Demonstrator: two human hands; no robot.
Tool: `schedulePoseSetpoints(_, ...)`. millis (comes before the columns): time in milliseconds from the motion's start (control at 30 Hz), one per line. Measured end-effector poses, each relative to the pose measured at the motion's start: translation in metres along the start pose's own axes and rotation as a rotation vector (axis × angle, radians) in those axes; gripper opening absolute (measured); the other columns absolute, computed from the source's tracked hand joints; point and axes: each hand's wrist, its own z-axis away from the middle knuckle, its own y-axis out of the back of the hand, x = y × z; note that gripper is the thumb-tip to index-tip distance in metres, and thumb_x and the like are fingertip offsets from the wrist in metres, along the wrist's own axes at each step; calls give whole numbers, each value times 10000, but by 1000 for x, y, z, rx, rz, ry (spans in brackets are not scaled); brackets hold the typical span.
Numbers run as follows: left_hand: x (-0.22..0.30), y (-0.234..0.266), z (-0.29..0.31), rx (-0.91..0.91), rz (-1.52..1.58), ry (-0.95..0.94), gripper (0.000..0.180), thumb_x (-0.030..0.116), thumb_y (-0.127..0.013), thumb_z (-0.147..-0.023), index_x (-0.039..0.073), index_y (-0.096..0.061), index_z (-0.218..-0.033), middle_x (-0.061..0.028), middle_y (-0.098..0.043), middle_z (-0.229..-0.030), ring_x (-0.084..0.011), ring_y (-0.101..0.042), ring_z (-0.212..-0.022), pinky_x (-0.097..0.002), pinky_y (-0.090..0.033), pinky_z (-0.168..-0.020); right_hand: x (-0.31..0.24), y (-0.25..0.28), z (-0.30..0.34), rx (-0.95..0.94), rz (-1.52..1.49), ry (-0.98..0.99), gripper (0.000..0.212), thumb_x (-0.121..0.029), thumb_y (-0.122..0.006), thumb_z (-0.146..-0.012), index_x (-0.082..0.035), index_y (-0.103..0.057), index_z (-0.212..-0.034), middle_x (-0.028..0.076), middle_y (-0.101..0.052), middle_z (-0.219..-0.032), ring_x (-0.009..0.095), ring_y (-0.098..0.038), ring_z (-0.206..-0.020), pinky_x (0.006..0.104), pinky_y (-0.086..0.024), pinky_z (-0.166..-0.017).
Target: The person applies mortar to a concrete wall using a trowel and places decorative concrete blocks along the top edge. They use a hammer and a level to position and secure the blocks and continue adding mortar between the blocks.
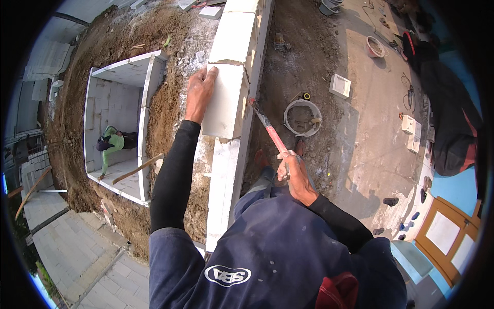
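Outdoor site: block wall [226, 185] between soil and concrete. Left hand [199, 90] flat on block [226, 98]; right hand [290, 170] grips hammer [267, 126]; ring [302, 117] at 2 o'clock.

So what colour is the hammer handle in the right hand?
Red, clearest in the head view: hammer handle, right hand.

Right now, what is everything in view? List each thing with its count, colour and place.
block: one, white, top of the wall, under the left hand
wall: one, white blocks, centre
hammer: one, red handle, head against the block's right side
pit: one, white-lined, left, in brown soil
person in the pit: one, green top
bucket: one, grey, right of the wall
door: one, orange, lower right
left hand: flat on the block
right hand: grips the hammer
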Motion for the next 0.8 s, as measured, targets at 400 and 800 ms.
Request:
schedulePoseSetpoints(400, 26, 4, 12, -70, 33, 38, 603, 435, -561, -1028, -87, -606, -1327, -162, -727, -1051, -200, -679, -914, -324, -530, -880, -6, 11, 6, -8, 68, -72, 441, -414, -603, -956, 0, -558, -1100, 6, -457, -645, 128, -510, -611, 299, -449, -590)
schedulePoseSetpoints(800, -6, -7, 1, 69, -70, -23, 554, 385, -551, -1045, -132, -641, -1221, -149, -727, -891, -162, -684, -708, -314, -567, -693, -21, 18, 26, -6, 126, -111, 419, -396, -596, -943, -3, -574, -1087, 7, -457, -633, 131, -503, -604, 295, -443, -601)
